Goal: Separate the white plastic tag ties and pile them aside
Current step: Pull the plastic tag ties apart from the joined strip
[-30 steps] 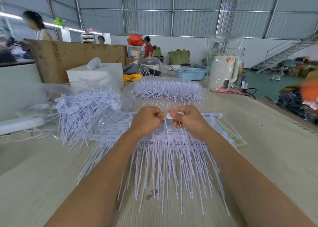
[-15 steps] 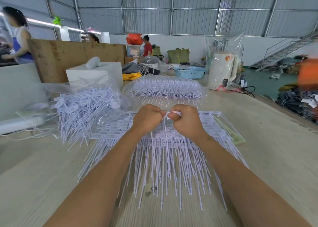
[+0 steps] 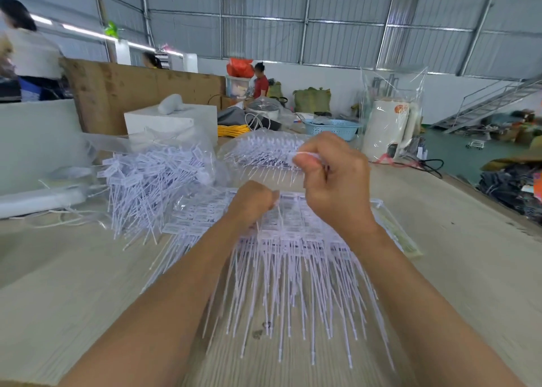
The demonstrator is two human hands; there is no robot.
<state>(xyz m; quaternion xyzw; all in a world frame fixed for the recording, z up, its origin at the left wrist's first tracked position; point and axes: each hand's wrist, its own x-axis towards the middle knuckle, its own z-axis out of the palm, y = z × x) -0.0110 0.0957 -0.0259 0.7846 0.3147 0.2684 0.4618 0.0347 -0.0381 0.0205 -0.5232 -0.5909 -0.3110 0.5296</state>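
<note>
A joined sheet of white plastic tag ties (image 3: 293,269) lies on the table in front of me, tails pointing toward me. My left hand (image 3: 252,204) is curled and pinches the sheet's top edge, holding it down. My right hand (image 3: 334,178) is raised above the sheet and pinches one white tag tie (image 3: 302,156) between thumb and fingers. A loose pile of separated ties (image 3: 146,181) lies to the left on clear plastic.
A bagged bundle of ties (image 3: 264,151) lies behind the sheet. A white box (image 3: 170,122), a blue basket (image 3: 331,128) and a wrapped white kettle (image 3: 390,128) stand at the back. A cardboard wall (image 3: 132,93) is at the left. People stand in the background.
My right hand has lifted up and away from my left hand, taking a single tie off the sheet. My left hand stays on the sheet's top edge.
</note>
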